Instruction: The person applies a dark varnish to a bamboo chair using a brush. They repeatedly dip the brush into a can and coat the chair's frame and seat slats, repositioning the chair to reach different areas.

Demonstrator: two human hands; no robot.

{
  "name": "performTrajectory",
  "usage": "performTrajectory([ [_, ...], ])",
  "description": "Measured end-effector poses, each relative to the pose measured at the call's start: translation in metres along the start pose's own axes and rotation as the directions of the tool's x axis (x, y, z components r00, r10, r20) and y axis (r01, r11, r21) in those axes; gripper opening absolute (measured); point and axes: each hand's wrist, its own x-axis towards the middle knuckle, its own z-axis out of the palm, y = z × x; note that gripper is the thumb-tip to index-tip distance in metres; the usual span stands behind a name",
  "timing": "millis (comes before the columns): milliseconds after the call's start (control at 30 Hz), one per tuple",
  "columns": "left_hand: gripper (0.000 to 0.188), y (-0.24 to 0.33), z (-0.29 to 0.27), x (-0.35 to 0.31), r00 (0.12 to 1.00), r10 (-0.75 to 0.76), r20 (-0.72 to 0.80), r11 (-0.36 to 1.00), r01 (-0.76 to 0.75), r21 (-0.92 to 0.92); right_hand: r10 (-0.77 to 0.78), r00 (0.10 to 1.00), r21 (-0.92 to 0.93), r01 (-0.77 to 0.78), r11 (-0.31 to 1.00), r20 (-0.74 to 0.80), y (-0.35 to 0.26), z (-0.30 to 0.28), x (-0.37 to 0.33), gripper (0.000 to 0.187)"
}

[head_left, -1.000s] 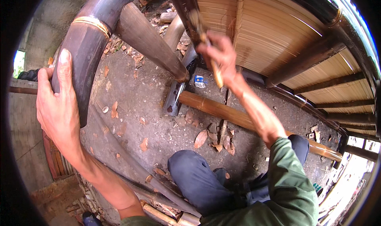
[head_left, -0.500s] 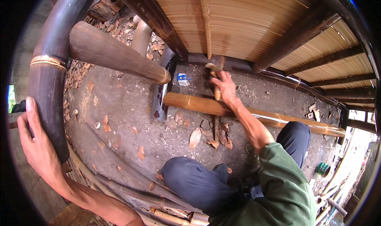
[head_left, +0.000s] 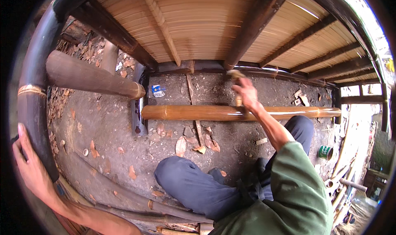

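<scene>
My right hand is closed around a small wooden-handled brush, blurred by motion, just above a brown bamboo pole. This pole runs crosswise in front of my knees, and its right part shines. Its left end meets a dark upright piece. At the far left my left hand grips a thick dark bamboo post from its outer side, one digit lying along it. Some of that hand's fingers are hidden behind the post.
Woven bamboo panels with dark bamboo ribs rise behind the pole. Dry leaves and a blue-and-white packet lie on the dirt floor. A green can stands at my right. Loose bamboo poles lie near me.
My view has turned, so the frame and pole appear shifted left and the pole more level. My right hand with the brush has moved right along the pole. The left hand stays on the post.
</scene>
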Motion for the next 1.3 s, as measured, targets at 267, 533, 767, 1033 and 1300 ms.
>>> performTrajectory([
  [267, 0.074, 0.020, 0.004, -0.003, 0.997, -0.072, -0.031, 0.995, 0.074, 0.072, 0.435, 0.887, 0.770, -0.167, 0.616, -0.156, -0.114, 0.045, 0.075, 0.033],
  [533, 0.067, 0.017, 0.000, -0.008, 0.997, -0.078, -0.023, 0.995, 0.080, 0.058, 0.312, 0.871, 0.230, -0.238, 0.944, -0.380, -0.099, 0.019, 0.076, 0.014],
  [767, 0.067, 0.026, -0.001, -0.009, 0.998, -0.070, 0.002, 0.998, 0.070, 0.009, 0.164, 0.968, 0.295, -0.103, 0.950, -0.189, -0.192, 0.048, 0.133, 0.027],
  [1033, 0.067, 0.036, -0.012, -0.017, 0.993, -0.118, 0.027, 0.993, 0.118, -0.007, 0.066, 0.974, 0.434, 0.035, 0.900, -0.215, -0.249, 0.065, 0.158, 0.019],
  [1300, 0.062, 0.056, -0.017, -0.024, 0.998, -0.036, -0.055, 0.998, 0.038, 0.053, -0.750, 0.661, 0.087, 0.750, 0.656, -0.037, -0.215, 0.006, 0.202, 0.020],
])
